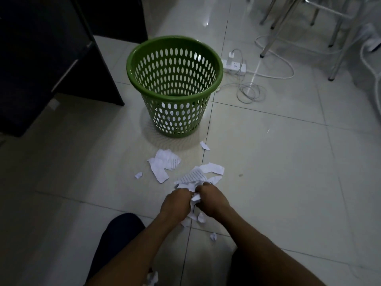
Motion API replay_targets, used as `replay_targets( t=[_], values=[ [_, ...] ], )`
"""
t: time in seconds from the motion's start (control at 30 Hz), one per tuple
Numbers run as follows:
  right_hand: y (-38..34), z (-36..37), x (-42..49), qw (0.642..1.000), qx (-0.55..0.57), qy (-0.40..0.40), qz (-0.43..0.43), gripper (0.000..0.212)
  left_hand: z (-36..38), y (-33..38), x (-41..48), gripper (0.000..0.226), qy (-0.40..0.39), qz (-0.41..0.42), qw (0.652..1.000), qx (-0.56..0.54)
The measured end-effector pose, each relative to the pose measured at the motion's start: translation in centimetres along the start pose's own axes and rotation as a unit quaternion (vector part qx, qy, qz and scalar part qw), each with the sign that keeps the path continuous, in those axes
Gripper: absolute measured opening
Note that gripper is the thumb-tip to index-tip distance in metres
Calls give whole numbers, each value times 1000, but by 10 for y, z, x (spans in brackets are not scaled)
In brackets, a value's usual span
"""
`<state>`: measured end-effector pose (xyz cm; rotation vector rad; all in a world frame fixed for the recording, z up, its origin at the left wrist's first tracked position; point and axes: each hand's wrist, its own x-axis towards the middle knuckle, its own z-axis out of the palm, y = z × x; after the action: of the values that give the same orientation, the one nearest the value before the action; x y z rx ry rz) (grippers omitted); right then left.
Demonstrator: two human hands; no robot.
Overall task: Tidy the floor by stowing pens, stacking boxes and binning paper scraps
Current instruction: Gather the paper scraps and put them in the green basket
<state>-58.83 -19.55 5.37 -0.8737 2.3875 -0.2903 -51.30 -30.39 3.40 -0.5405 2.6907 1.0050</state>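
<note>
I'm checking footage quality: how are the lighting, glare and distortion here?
Head view: dim overall, with dark corners; glare patches on the glossy white tile floor behind the green perforated plastic bin; wide-angle bending of tile seams; the hands and torn white paper scraps stay reasonably sharp.

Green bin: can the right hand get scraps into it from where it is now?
Probably yes. The bin stands upright and open-topped just beyond the paper scraps, bare floor between. The right hand is closed on scraps, though.
</note>
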Motion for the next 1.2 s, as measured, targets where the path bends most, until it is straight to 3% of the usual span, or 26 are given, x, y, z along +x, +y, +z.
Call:
replay_targets(
  t=[0.23, 0.5, 0.67, 0.97, 1.2],
  values=[
    [-18, -43, -11, 998, -34, 35, -37, 27, -42, 21, -7, 24, 11, 38, 997, 65],
    [-47, -136, 6, 987, -52, 126, -86, 22, -138, 69, 12, 29, 111, 109, 981, 120],
    [-64, -204, 28, 973, -34, 196, -119, 11, -204, 103, 38, 16, 159, 136, 962, 174],
    [-80, -272, 87, 955, -37, 238, -172, 17, -269, 113, 100, 23, 211, 164, 948, 171],
    [-78, -279, 146, 963, -53, 215, -156, 26, -279, 95, 154, 30, 192, 137, 956, 175]
  ],
)
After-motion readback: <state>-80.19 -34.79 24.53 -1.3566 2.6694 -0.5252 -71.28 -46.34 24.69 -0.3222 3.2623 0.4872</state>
